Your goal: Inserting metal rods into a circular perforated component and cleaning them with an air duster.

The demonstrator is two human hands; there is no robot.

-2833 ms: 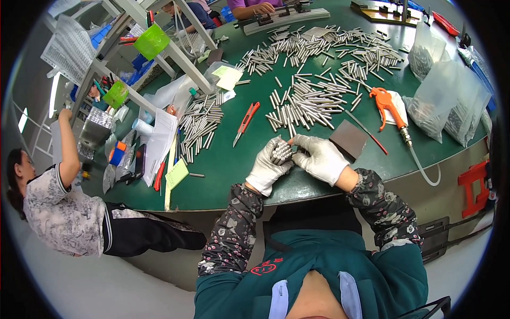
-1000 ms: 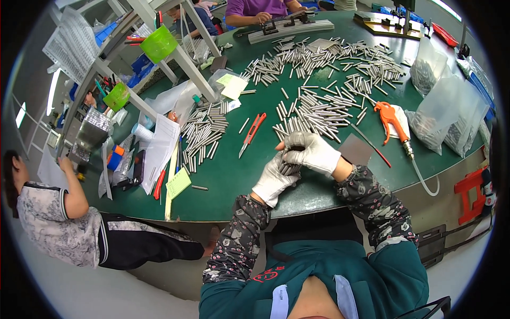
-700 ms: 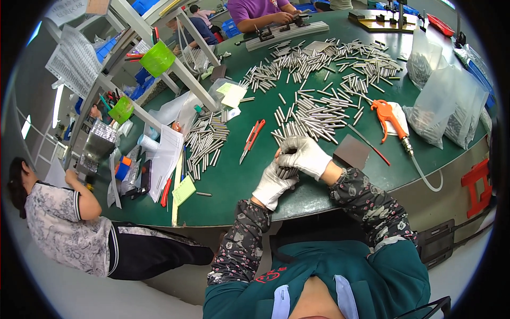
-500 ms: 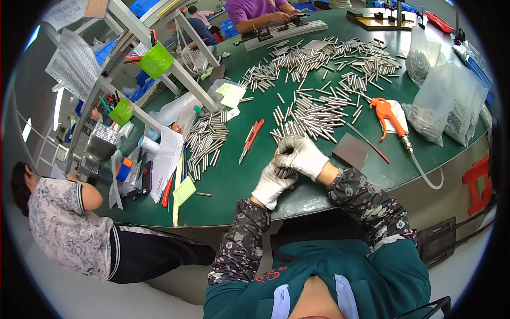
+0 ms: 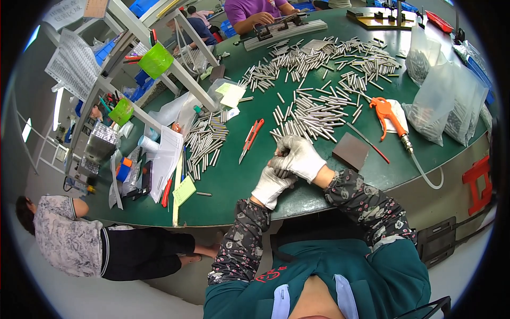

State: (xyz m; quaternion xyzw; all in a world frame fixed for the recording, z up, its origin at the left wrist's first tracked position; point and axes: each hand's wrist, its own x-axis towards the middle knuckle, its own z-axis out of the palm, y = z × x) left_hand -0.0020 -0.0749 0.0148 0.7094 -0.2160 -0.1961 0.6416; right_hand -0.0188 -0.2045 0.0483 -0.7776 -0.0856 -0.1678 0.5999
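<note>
My two hands, in white gloves, meet close to the near edge of the green table. My left hand [image 5: 269, 188] is closed around several short metal pins [image 5: 283, 173], whose ends show dark grey between the gloves. Over it curls my right hand [image 5: 304, 160], thumb and fingers pinched together; what sits between them is mostly hidden. Just beyond the hands spreads a large pile of loose metal pins [image 5: 311, 114]. To the left lies a red utility knife [image 5: 252, 140], and right of the hands a brown block [image 5: 350, 151].
A smaller pin pile [image 5: 204, 141] lies left, near papers [image 5: 169, 154] and a shelf frame [image 5: 194, 80]. An orange air gun [image 5: 388, 117] with a hose, a thin red-handled file [image 5: 374, 149] and plastic bags of pins [image 5: 433, 109] are right. A co-worker [image 5: 255, 16] sits opposite; another person [image 5: 69, 234] stands left.
My right hand has shifted slightly left and its fingers have rotated over the left hand. The person on the left has moved lower and away from the table. The co-worker opposite has moved a hand.
</note>
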